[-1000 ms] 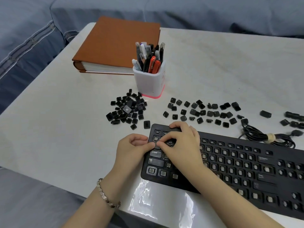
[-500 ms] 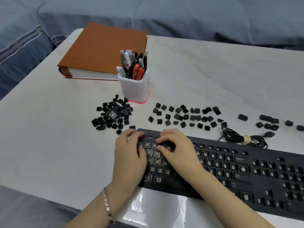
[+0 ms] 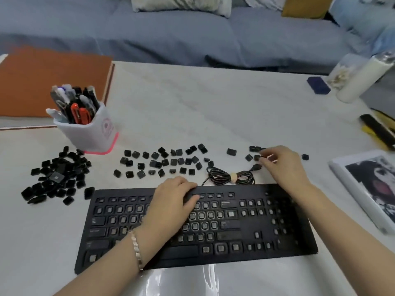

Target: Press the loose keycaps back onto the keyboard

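White marbled table [image 3: 192,107], set before a blue sofa [image 3: 149,35], carries the black keyboard [image 3: 235,231] at its near edge, most of its switches bare. Loose keycaps [image 3: 162,163] lie scattered just beyond it, with a bigger heap [image 3: 57,176] at the left near the pen cup [image 3: 89,129] and a small cluster [image 3: 253,149] past the coiled cable [image 3: 230,177]. The left hand [image 3: 171,206] rests palm down on the keyboard's upper rows, fingers relaxed, holding nothing. The right hand [image 3: 284,165] reaches over that small cluster, fingers [image 3: 268,155] curled down onto it; whether they grip a keycap, I cannot tell.
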The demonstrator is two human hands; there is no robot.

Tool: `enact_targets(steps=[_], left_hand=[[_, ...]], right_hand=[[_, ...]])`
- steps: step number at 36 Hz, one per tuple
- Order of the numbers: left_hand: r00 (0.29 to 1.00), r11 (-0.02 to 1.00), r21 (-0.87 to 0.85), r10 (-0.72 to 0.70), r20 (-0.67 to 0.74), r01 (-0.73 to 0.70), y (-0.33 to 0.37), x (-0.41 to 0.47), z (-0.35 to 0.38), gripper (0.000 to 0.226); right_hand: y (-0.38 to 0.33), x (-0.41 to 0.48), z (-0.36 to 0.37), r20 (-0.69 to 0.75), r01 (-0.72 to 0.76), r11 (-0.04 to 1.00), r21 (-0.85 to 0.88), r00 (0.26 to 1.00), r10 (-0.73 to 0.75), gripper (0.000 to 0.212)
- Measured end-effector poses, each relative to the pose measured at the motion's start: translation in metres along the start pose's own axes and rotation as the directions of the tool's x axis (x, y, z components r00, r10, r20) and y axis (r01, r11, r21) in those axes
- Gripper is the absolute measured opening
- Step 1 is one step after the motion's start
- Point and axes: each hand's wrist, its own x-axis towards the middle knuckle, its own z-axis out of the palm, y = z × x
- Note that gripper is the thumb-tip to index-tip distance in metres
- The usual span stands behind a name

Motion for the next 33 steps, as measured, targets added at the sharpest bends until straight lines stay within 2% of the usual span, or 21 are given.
enact_targets(steps=[3,6,9,13,17,20,24,26,29,31,33], left_hand=[[0.999,0.998,-0.057,-0.022,-0.049,0.019,-0.002,0.000,0.004,0.028],[0.997,0.996,-0.081,-0.038,-0.072,0.032,-0.002,0.001,0.005,0.022],[0.996,0.995,-0.095,-0.039,-0.085,0.031,-0.003,0.001,0.007,0.020],[0.995,0.993,-0.115,-0.044,-0.088,0.034,-0.004,0.001,0.007,0.021],[0.993,0.991,-0.130,-0.044,-0.112,0.029,-0.004,-0.001,0.008,0.021],[0.993,0.992,-0.127,-0.033,-0.116,0.018,-0.006,-0.001,0.011,0.024],[0.994,0.995,-0.098,-0.004,-0.112,-0.007,-0.008,-0.005,0.014,0.053],[0.994,0.998,-0.053,0.023,-0.105,-0.029,-0.009,-0.009,0.017,0.058],[0.991,0.996,0.040,0.079,-0.108,-0.075,-0.011,-0.013,0.021,0.053],[0.990,0.994,0.076,0.088,-0.109,-0.080,-0.010,-0.014,0.023,0.052],[0.988,0.992,0.094,0.098,-0.116,-0.087,-0.009,-0.015,0.024,0.052]], right_hand=[[0.003,0.021,0.004,0.014,0.002,0.999,-0.033,1.000,-0.002,0.020],[0.001,0.035,0.015,0.116,0.029,0.995,-0.096,0.993,-0.017,0.023],[0.000,0.041,0.024,0.196,0.001,0.983,-0.183,0.980,0.035,0.024],[0.002,0.041,0.031,0.179,0.016,0.982,-0.189,0.984,0.018,0.018],[0.007,0.034,0.029,0.159,0.097,0.982,-0.164,0.985,-0.071,0.017],[0.005,0.021,0.020,0.085,0.130,0.989,-0.074,0.989,-0.124,0.019],[-0.001,-0.011,-0.003,-0.015,0.048,0.976,0.211,0.999,-0.046,0.014],[-0.003,-0.028,-0.015,0.002,-0.022,0.932,0.361,1.000,0.023,0.013],[-0.003,-0.052,-0.027,0.142,-0.203,0.793,0.574,0.979,0.148,0.014],[-0.002,-0.066,-0.031,0.251,-0.368,0.642,0.672,0.930,0.270,0.010],[-0.001,-0.075,-0.032,0.354,-0.501,0.444,0.743,0.857,0.374,0.011]])
